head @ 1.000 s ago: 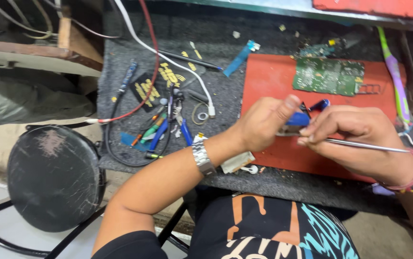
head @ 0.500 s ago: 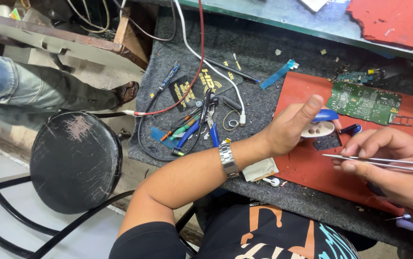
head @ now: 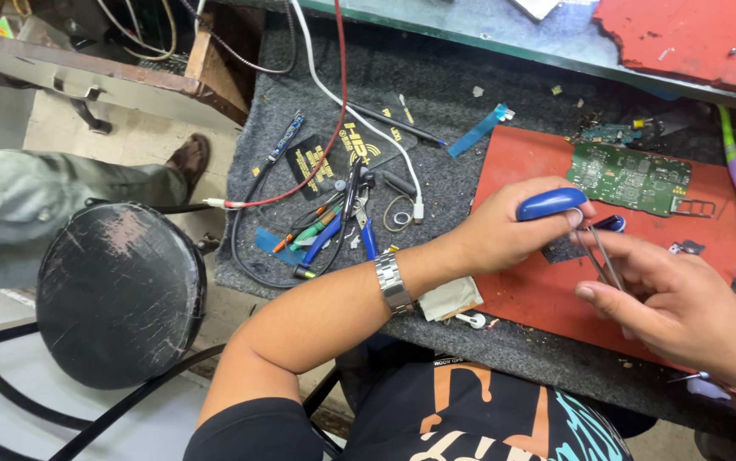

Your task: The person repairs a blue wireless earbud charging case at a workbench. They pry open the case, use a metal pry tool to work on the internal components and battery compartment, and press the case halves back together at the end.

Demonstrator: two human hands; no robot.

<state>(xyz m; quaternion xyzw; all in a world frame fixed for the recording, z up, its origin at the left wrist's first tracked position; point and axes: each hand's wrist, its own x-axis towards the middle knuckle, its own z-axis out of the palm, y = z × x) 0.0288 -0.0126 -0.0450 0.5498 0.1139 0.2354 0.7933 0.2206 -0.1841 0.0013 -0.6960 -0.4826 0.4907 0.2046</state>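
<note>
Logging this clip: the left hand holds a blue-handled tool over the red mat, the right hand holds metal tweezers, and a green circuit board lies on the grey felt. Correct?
Not quite. The green circuit board lies on the red mat, not the grey felt; the head view shows it. The left hand does hold the blue-handled tool, and the right hand the metal tweezers.

Left hand (head: 505, 230) and right hand (head: 684, 299) both curled closed, fingertips meeting.

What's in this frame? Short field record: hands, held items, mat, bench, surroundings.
left hand: grips blue tool
right hand: holds tweezers, tips up toward the blue tool
mat: red, under both hands
board: green, on mat, beyond the hands
bench left: pile of hand tools, white cable
wrist: metal watch on left arm
floor side: black stool
</note>
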